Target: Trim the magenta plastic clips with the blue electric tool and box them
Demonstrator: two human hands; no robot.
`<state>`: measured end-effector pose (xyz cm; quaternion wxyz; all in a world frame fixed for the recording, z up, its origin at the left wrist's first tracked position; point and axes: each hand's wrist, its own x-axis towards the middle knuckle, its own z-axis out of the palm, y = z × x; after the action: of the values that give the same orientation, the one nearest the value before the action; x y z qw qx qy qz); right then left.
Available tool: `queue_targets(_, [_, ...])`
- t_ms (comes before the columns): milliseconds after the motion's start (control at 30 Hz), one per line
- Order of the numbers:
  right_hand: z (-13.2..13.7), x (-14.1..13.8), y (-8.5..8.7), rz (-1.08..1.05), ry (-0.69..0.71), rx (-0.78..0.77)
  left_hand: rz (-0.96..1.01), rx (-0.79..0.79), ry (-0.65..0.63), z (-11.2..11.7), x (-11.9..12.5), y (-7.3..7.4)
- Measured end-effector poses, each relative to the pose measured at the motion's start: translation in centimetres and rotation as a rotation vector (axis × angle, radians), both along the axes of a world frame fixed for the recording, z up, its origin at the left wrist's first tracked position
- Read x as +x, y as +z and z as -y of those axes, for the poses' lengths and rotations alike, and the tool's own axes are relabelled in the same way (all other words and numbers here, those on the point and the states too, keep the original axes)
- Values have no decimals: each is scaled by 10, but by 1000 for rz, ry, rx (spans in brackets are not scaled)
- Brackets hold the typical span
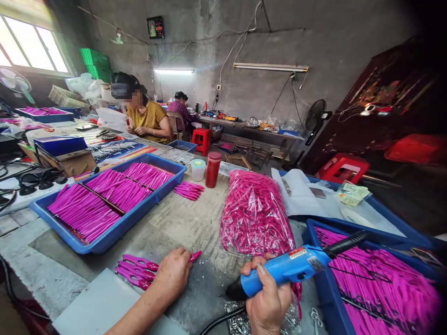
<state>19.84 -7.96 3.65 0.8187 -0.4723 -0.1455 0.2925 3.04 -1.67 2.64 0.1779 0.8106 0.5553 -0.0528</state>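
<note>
My left hand (172, 273) is closed around a pink pen part (195, 255) whose tip sticks out past my fingers, just above the grey worktable (188, 223). A few more pink pen parts (135, 271) lie on the table to its left. My right hand (267, 300) grips a blue electric screwdriver (288, 269), its black tip pointing left and down towards the table. A clear bag of pink pen parts (254, 214) lies just beyond both hands.
A blue tray of pink barrels (104, 200) sits at left and another blue tray (377, 284) at right. A red cup (213, 169) and a clear tub (198, 170) stand farther back. Two people sit at the far left tables. Red stools (344, 166) stand on the floor.
</note>
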Motion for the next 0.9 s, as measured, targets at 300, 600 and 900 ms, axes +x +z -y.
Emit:
queue_targets(300, [2, 0, -4, 43, 8, 24, -22, -20, 45, 2, 1, -3])
queue_targets(600, [0, -1, 0, 55, 5, 17, -20, -14, 64, -1, 1, -1])
queue_targets(900, [1, -1, 1, 12, -1, 13, 16, -11, 57, -2, 0, -5])
